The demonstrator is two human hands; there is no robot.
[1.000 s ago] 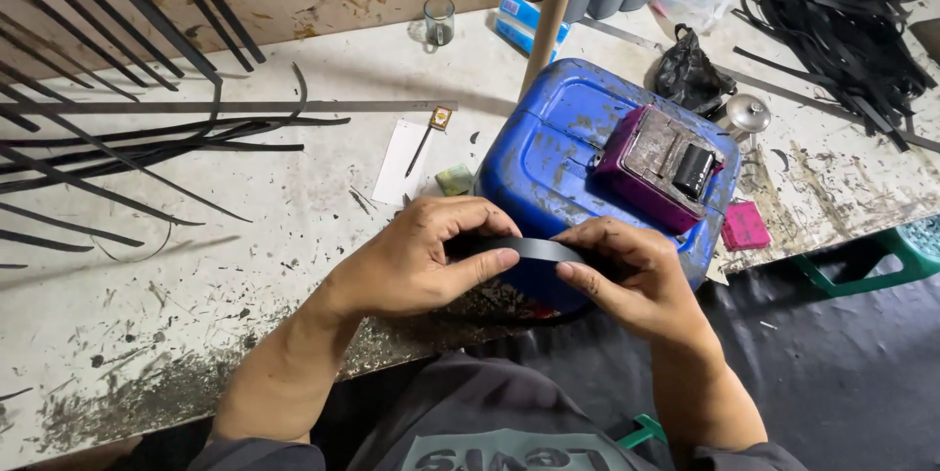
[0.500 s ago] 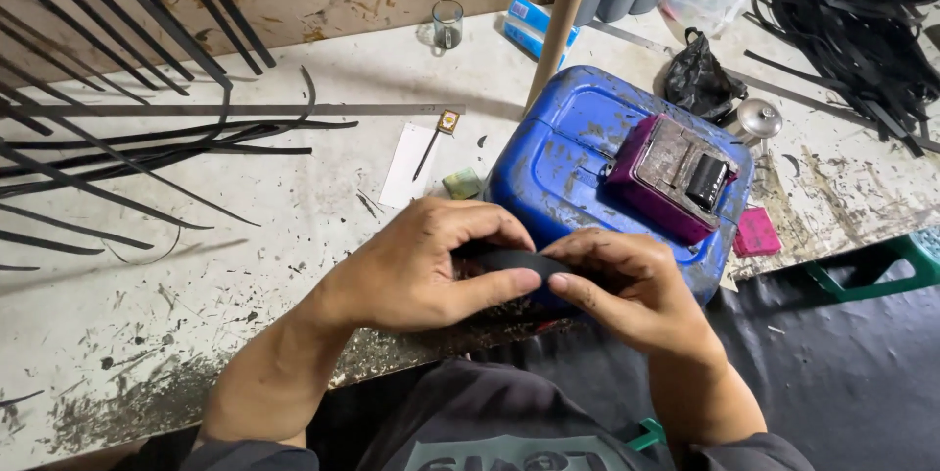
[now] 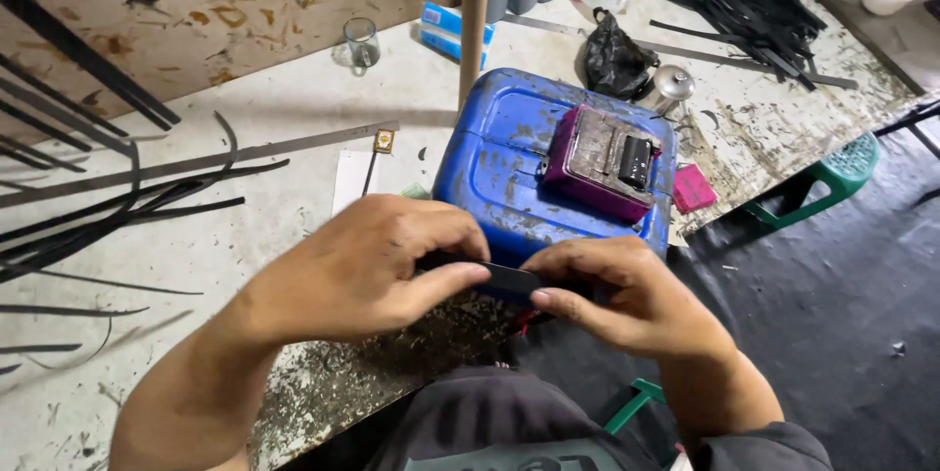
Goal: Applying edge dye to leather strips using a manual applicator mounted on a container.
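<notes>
Where the two hands meet just below the middle of the view, a flat black strip [image 3: 509, 279] is held between them, in front of the worktable's near edge: the left hand [image 3: 377, 270] is closed on its left end, thumb pressed along the top and fingers curled over it, while the right hand [image 3: 627, 290] is pinched on its right end, thumb and fingers together; most of the strip is hidden by the fingers. Just beyond the hands, at 12 o'clock, a blue plastic canister [image 3: 509, 167] is lain flat on the worktable [image 3: 245, 236], with a stained purple box-like device [image 3: 602, 163] set on top of it. A wooden post [image 3: 475, 11] is seen upright behind the canister. At 9 to 10 o'clock loose black strips [image 3: 117, 226] are spread on the table, beside a long metal ruler [image 3: 196, 163]. A glass mug [image 3: 362, 42] is placed at 11 o'clock. At 1 o'clock a black bag [image 3: 615, 58] and a heap of black strips [image 3: 744, 1] are recorded; at 3 o'clock, a green stool [image 3: 832, 172].
</notes>
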